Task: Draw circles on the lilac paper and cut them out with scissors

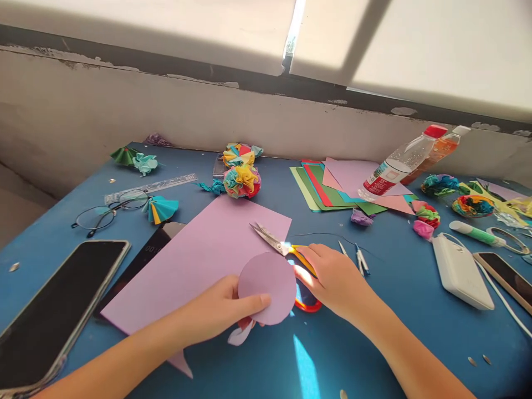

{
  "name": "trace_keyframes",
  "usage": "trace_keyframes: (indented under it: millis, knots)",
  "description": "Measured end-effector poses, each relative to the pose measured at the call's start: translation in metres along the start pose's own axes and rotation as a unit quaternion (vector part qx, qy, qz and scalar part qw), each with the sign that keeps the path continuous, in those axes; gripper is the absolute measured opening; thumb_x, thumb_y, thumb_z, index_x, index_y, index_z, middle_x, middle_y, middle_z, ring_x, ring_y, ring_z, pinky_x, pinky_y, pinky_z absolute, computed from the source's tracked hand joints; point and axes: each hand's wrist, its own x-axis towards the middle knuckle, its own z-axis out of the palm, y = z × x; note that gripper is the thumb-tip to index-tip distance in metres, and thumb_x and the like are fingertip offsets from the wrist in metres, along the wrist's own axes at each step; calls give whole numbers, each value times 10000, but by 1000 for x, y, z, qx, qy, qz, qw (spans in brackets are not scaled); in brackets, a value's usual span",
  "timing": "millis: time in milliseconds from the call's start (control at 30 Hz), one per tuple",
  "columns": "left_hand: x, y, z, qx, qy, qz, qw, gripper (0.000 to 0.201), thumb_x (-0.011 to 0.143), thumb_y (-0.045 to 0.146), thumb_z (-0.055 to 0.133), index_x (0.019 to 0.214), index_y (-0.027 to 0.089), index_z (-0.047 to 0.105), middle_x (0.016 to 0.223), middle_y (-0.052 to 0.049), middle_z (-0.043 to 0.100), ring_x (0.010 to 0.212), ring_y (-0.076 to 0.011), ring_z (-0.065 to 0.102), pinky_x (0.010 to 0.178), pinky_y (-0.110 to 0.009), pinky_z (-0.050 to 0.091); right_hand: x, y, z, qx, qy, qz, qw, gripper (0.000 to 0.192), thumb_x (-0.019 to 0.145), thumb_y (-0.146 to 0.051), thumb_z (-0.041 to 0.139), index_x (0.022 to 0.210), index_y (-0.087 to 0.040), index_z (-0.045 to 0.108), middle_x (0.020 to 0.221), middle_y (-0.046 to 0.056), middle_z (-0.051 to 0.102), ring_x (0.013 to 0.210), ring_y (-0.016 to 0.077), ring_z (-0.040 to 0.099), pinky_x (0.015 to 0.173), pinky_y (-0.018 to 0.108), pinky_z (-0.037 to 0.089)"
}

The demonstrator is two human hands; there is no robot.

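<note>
A round purple paper disc [267, 282] is pinched in my left hand [226, 305], the thumb lying on top near its lower edge. A small curled strip of pale paper [241, 333] hangs below that hand. My right hand [328, 271] grips scissors [282, 247] by the yellow and red handles, their metal blades pointing up and left, slightly apart. The blades are above a large purple paper sheet [199, 260], beyond the disc. Part of the handle is hidden by my right fingers.
Phones [62, 310], glasses [97, 219] and a clear ruler [153, 187] lie left. Paper flowers [241, 182] and coloured sheets [311, 188] are at the back. Bottles [388, 172], a glue stick [477, 234] and a white power bank [461, 271] are right. Several pens [361, 259] lie by my right hand.
</note>
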Motion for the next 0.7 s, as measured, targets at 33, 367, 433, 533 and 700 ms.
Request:
trace_keyframes:
  millis: [33,367,433,533,700]
  knots:
    - [0,0,1,4,-5,4,1000,465,795,618,546,743,161,607,656,-11,519,643,-149,456,639,-259,361,-3,-3,0,53,31,-19,998,455,955,-474,335,1087,-144,618,948,147,637,892,280,594,751,395,471]
    - [-1,0,5,63,2,54,997,460,835,567,512,623,158,526,578,20,472,599,-127,442,625,-264,342,-18,-24,-16,184,-67,-5,981,448,934,-530,416,1216,-212,556,980,72,656,837,206,610,672,305,476]
    - [0,0,4,81,28,64,994,478,829,566,518,574,164,491,541,19,470,558,-118,437,597,-261,341,-20,-14,-26,50,-71,78,993,499,948,-517,377,1356,-237,442,1147,95,638,968,256,623,723,348,485]
    - [3,4,0,65,96,89,989,465,837,539,485,543,190,398,463,44,379,450,-98,381,507,-259,302,-31,10,-31,-129,-83,270,951,535,966,-515,303,1357,-170,423,1194,154,606,990,308,626,645,362,475]
    - [9,33,-18,77,158,103,979,321,835,323,392,543,197,349,513,22,413,429,-89,404,482,-260,342,-61,53,-7,-219,-58,277,934,332,980,-377,352,1084,-112,525,1026,127,620,788,239,641,504,287,387]
